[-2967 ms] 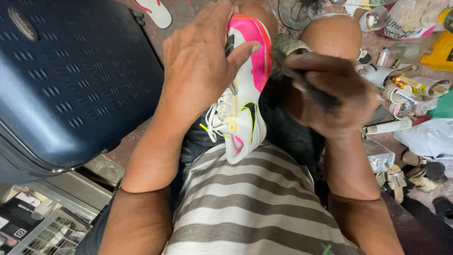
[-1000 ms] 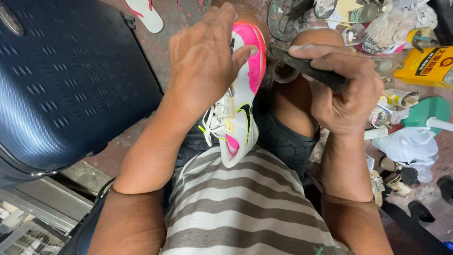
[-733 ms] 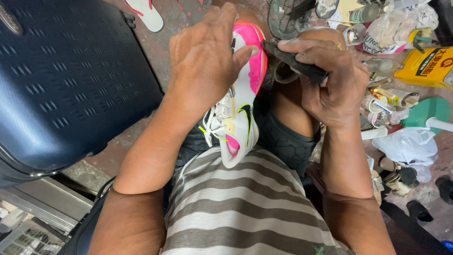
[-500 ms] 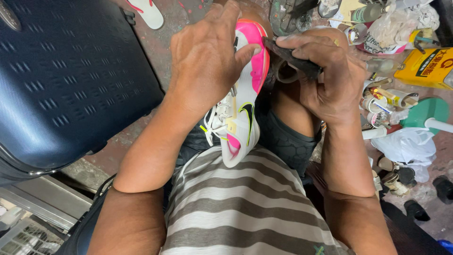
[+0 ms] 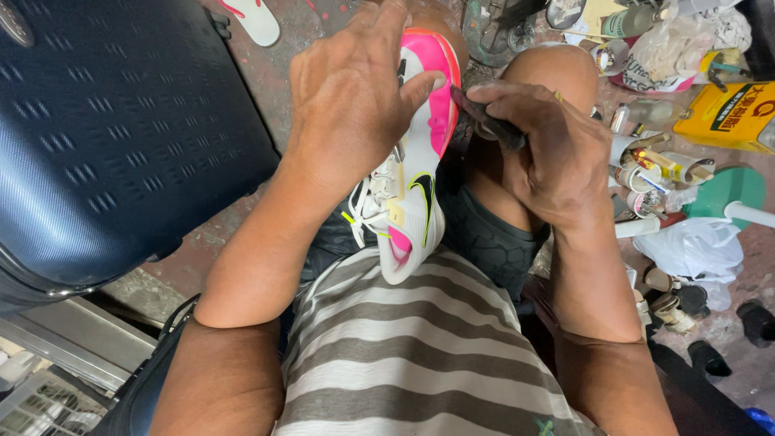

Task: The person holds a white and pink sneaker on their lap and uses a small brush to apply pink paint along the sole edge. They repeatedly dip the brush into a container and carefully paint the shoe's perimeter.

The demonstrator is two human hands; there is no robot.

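A large dark blue suitcase (image 5: 113,137) with a ribbed shell fills the view from nine to eleven o'clock, standing on the stained floor (image 5: 234,218), with a white and red sandal (image 5: 254,18) just above it at twelve. Toward the centre, the left hand (image 5: 355,97) lies over the upper of a white and pink running shoe (image 5: 420,173), its grip clamped on the shoe with the thumb pressed against the pink side (the shoe rests in the lap, toe pointing away, heel touching the striped shirt (image 5: 412,355)). At about two o'clock of the shoe, the right hand (image 5: 557,157) has its grip closed around a dark, slim tool (image 5: 488,121) whose tip meets the pink sole edge. Further right, at three o'clock, small bottles and tubes (image 5: 646,169), a yellow can (image 5: 731,113) and a white plastic bag (image 5: 694,250) crowd the floor.
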